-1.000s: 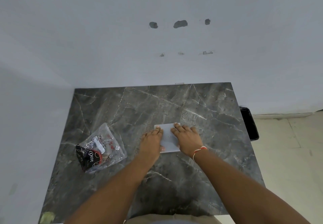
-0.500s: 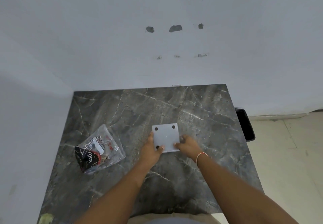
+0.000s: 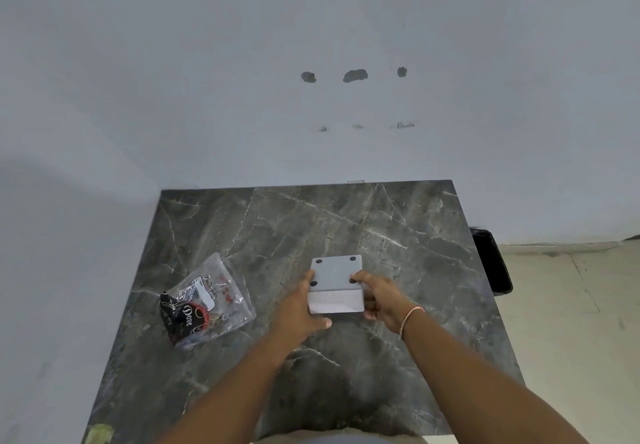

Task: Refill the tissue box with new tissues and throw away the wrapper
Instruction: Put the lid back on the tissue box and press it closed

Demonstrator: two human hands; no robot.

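Observation:
A grey square tissue box (image 3: 335,284) is held between both hands just above the dark marble table (image 3: 398,235), its underside with black round feet turned up and tipped away from me. My left hand (image 3: 300,308) grips its left side and my right hand (image 3: 377,296) grips its right side. A clear plastic wrapper (image 3: 207,300) with black and red print lies flat on the table to the left, apart from both hands. Whether the box holds tissues is hidden.
A black bin (image 3: 491,261) stands on the floor past the table's right edge. The table is pushed against a white wall at the back and left. A tiled floor (image 3: 571,322) runs to the right.
Both palms first lay flat on the box. They moved to its sides, and the box is now lifted and tilted so its front wall faces me.

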